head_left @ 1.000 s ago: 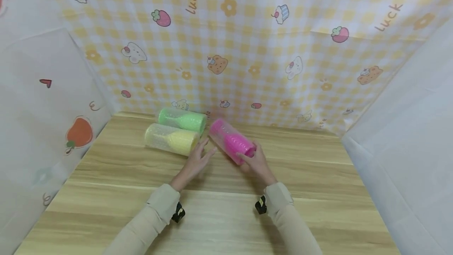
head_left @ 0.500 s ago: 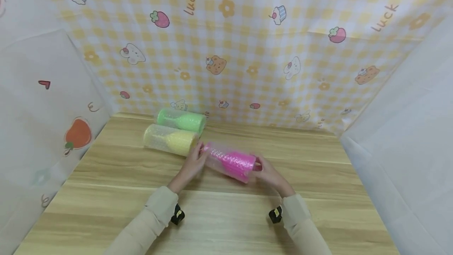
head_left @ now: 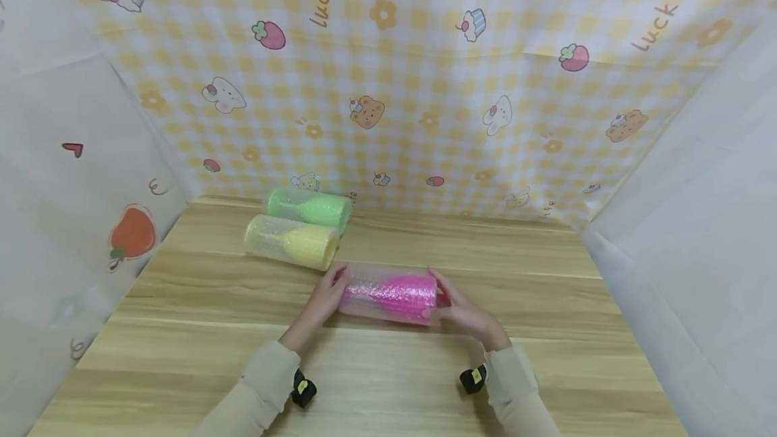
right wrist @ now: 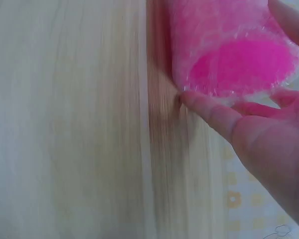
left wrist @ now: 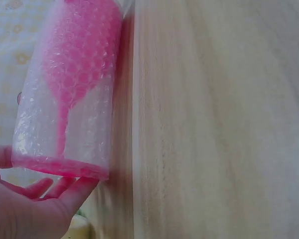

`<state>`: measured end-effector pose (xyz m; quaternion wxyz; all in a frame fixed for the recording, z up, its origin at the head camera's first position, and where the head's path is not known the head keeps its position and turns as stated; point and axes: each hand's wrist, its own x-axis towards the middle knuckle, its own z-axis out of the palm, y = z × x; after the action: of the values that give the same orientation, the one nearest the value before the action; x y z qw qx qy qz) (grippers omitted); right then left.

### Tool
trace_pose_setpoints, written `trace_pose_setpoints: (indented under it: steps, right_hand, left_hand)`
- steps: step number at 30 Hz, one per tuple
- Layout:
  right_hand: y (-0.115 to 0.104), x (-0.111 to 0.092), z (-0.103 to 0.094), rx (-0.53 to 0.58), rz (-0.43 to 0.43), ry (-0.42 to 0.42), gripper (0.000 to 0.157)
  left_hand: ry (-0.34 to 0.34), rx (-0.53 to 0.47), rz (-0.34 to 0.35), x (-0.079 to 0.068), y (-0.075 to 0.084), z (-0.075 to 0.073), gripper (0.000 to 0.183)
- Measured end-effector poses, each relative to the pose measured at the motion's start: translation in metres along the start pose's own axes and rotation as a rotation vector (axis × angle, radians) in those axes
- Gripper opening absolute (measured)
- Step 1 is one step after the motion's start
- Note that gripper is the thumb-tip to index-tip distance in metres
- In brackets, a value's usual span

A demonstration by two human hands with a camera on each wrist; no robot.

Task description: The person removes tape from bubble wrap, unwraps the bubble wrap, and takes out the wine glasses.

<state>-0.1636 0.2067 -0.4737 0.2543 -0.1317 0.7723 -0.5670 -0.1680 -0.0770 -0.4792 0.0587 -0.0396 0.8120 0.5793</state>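
Note:
A pink wine glass (head_left: 391,297) wrapped in clear bubble wrap lies on its side, crosswise in front of me, close over the wooden table (head_left: 376,383). Its foot points left and its mouth right. My left hand (head_left: 324,295) holds the foot end; in the left wrist view the fingers (left wrist: 77,194) bend against the base, thumb at the far side. At the mouth end my right hand (head_left: 464,309) grips the rim, with a digit at either side of the opening (right wrist: 244,67). A yellow wrapped glass (head_left: 294,241) and a green wrapped glass (head_left: 309,208) lie side by side, back left.
A checked cloth (head_left: 400,86) with cartoon prints hangs behind the table. White cloth walls (head_left: 698,235) stand at left and right. Black wrist cameras (head_left: 303,390) sit below both sleeves.
The pink glass has come from near the back cloth toward me and turned from slanted to nearly crosswise. My left hand has taken its foot end. The yellow and green glasses stayed put.

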Motion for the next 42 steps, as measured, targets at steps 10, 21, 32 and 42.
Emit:
trace_pose_setpoints:
  steps: [10, 21, 32, 42]
  right_hand:
    - [0.002, -0.015, 0.008, 0.130, 0.005, 0.040, 0.089]
    - [-0.007, -0.025, 0.037, 0.142, 0.057, 0.403, 0.056]
    - [-0.013, -0.027, 0.081, 0.208, 0.050, 0.446, 0.086]
    - [-0.024, -0.026, 0.109, 0.221, 0.022, 0.268, 0.091]
  left_hand:
    - [-0.058, -0.167, -0.095, -0.031, -0.005, -0.002, 0.051]
    - [0.019, 0.060, 0.080, -0.076, -0.021, 0.000, 0.054]
    - [-0.061, -0.022, 0.074, -0.114, -0.019, 0.007, 0.061]
    - [-0.021, 0.208, 0.180, -0.136, -0.002, 0.012, 0.062]
